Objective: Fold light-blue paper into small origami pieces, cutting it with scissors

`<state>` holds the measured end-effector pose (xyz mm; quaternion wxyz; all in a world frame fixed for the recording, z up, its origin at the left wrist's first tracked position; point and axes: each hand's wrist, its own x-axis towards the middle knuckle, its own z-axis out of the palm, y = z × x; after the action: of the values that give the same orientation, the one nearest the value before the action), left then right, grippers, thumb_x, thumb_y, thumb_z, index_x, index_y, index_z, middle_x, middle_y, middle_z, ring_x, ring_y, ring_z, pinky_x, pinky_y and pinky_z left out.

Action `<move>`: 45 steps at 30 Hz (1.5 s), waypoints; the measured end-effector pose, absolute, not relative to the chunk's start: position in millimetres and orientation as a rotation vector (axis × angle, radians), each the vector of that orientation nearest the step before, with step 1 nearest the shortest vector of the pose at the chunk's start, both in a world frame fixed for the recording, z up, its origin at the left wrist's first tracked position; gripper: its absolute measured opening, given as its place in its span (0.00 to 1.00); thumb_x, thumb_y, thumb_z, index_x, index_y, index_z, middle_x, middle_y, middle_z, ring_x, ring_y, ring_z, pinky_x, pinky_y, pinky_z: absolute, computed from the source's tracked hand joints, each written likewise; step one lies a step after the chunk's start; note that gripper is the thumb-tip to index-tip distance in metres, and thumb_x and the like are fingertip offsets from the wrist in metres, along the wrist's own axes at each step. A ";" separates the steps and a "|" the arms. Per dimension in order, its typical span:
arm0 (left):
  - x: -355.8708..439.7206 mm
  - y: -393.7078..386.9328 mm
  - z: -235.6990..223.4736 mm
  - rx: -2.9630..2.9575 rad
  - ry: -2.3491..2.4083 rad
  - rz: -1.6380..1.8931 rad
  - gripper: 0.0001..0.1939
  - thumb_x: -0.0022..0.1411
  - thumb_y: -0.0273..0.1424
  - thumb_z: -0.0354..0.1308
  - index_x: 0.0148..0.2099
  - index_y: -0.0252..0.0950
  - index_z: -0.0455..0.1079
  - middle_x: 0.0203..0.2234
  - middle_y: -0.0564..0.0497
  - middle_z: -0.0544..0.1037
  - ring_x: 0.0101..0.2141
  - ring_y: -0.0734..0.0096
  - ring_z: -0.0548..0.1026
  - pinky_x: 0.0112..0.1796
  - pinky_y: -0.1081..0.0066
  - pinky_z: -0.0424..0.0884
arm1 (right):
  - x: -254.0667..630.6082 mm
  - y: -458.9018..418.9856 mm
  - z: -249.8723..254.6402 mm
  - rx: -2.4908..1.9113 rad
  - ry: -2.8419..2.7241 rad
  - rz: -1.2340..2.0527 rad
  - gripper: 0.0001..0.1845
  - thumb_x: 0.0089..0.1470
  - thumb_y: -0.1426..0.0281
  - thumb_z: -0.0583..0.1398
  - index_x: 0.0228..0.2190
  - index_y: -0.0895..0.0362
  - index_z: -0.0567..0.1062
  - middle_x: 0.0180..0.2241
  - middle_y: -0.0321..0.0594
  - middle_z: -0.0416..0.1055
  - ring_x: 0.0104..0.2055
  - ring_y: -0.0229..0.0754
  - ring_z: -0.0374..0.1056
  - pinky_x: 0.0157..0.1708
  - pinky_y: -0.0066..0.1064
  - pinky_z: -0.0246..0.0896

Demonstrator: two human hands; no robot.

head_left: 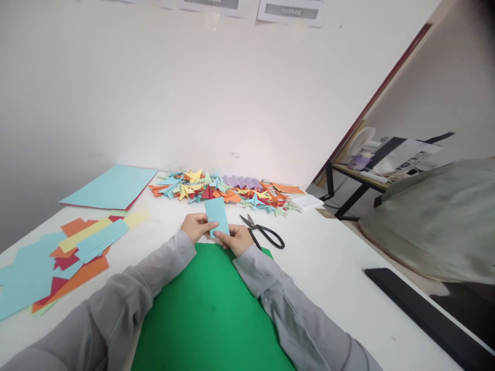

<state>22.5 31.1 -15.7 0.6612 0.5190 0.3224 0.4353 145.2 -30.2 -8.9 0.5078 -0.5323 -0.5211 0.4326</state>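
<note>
At the mat's (209, 304) far edge, my left hand (194, 227) and right hand (240, 240) pinch the slip (217, 211); I seem to be lining it up, which next calls for even pressure

From here I see a left sleeve (126, 301) and a right sleeve (297, 319), both long, both grey — softly creased, bunched into folds in places.

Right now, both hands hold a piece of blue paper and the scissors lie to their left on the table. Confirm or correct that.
Wrong side: the head view shows the scissors on the table to the right of the left hand and right hand, which both hold the blue paper.
</note>
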 end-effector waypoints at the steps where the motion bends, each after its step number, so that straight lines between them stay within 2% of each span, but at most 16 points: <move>1: 22.5 31.3 -16.0 1.175 0.727 0.990 0.16 0.28 0.34 0.66 0.21 0.29 0.67 0.12 0.53 0.70 0.15 0.76 0.67 0.18 0.74 0.65 | 145.4 -30.6 -8.6 -1.285 -1.268 1.051 0.16 0.31 0.59 0.63 0.13 0.60 0.69 0.09 0.31 0.62 0.11 0.30 0.54 0.13 0.24 0.50; 6: 23.1 28.6 -12.9 1.139 0.758 0.983 0.17 0.29 0.36 0.65 0.17 0.29 0.65 0.09 0.53 0.68 0.14 0.76 0.66 0.18 0.73 0.64 | 147.5 -29.8 -8.0 -1.267 -1.255 1.066 0.16 0.31 0.60 0.63 0.12 0.59 0.67 0.09 0.31 0.61 0.11 0.30 0.54 0.13 0.24 0.49; 13: 21.2 24.9 -4.9 1.054 0.705 0.973 0.18 0.38 0.41 0.61 0.19 0.28 0.66 0.11 0.50 0.69 0.14 0.77 0.66 0.18 0.74 0.63 | 149.5 -29.0 -6.8 -1.246 -1.205 1.095 0.13 0.31 0.63 0.63 0.11 0.59 0.67 0.07 0.30 0.60 0.10 0.30 0.52 0.11 0.24 0.46; 17: 18.5 30.6 -3.4 0.893 0.706 1.044 0.16 0.40 0.39 0.60 0.20 0.28 0.65 0.13 0.50 0.70 0.16 0.77 0.68 0.18 0.76 0.63 | 149.2 -29.5 -5.5 -1.255 -1.187 1.114 0.13 0.29 0.65 0.63 0.10 0.59 0.67 0.07 0.30 0.59 0.09 0.30 0.52 0.11 0.24 0.46; 20: 18.4 31.4 -3.8 0.887 0.697 1.046 0.16 0.39 0.38 0.61 0.23 0.28 0.67 0.14 0.49 0.71 0.17 0.76 0.68 0.19 0.76 0.64 | 148.8 -30.2 -4.2 -1.258 -1.188 1.106 0.13 0.30 0.64 0.63 0.11 0.59 0.67 0.07 0.30 0.60 0.10 0.29 0.52 0.11 0.23 0.46; 22: 18.9 30.1 -5.5 0.972 0.695 1.017 0.16 0.35 0.36 0.64 0.24 0.28 0.68 0.15 0.50 0.71 0.17 0.76 0.69 0.19 0.75 0.64 | 148.5 -31.0 -3.5 -1.262 -1.203 1.101 0.13 0.31 0.64 0.63 0.11 0.60 0.67 0.07 0.30 0.60 0.10 0.29 0.52 0.11 0.23 0.47; 26: 19.7 28.7 -11.1 1.172 0.742 0.966 0.16 0.27 0.31 0.66 0.21 0.29 0.67 0.11 0.54 0.69 0.14 0.76 0.67 0.18 0.74 0.65 | 146.9 -33.1 -3.7 -1.280 -1.274 1.091 0.13 0.33 0.63 0.63 0.14 0.60 0.69 0.09 0.31 0.61 0.11 0.30 0.55 0.12 0.23 0.49; 31: 20.4 28.9 -13.6 1.233 0.757 0.931 0.15 0.31 0.34 0.65 0.16 0.30 0.63 0.07 0.54 0.67 0.11 0.77 0.64 0.15 0.75 0.62 | 146.0 -33.2 -7.0 -1.278 -1.267 1.053 0.15 0.35 0.60 0.61 0.15 0.61 0.70 0.10 0.33 0.63 0.11 0.30 0.56 0.11 0.23 0.50; 39: 21.7 25.8 -8.8 1.092 0.699 0.923 0.17 0.37 0.39 0.62 0.18 0.28 0.65 0.10 0.51 0.68 0.13 0.74 0.67 0.16 0.73 0.64 | 145.1 -33.0 -4.1 -1.291 -1.278 1.063 0.16 0.31 0.60 0.63 0.13 0.62 0.70 0.10 0.34 0.64 0.11 0.30 0.56 0.12 0.23 0.50; 42: 21.9 25.7 -8.4 1.067 0.702 0.951 0.16 0.35 0.38 0.63 0.19 0.28 0.67 0.11 0.52 0.69 0.16 0.74 0.68 0.19 0.71 0.66 | 145.2 -32.4 -5.2 -1.301 -1.286 1.060 0.17 0.31 0.60 0.63 0.13 0.62 0.70 0.10 0.34 0.64 0.11 0.31 0.56 0.12 0.24 0.50; 45: 21.1 26.4 -9.4 1.061 0.691 0.997 0.15 0.28 0.32 0.66 0.22 0.29 0.69 0.13 0.52 0.71 0.19 0.72 0.70 0.24 0.69 0.68 | 146.8 -31.0 -9.4 -1.303 -1.324 1.062 0.17 0.33 0.59 0.63 0.14 0.62 0.70 0.11 0.35 0.64 0.12 0.32 0.57 0.13 0.25 0.51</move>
<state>21.1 26.4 -9.4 0.6924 0.4748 0.3095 0.4464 146.8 -31.0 -9.4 0.4801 -0.5342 -0.5428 0.4353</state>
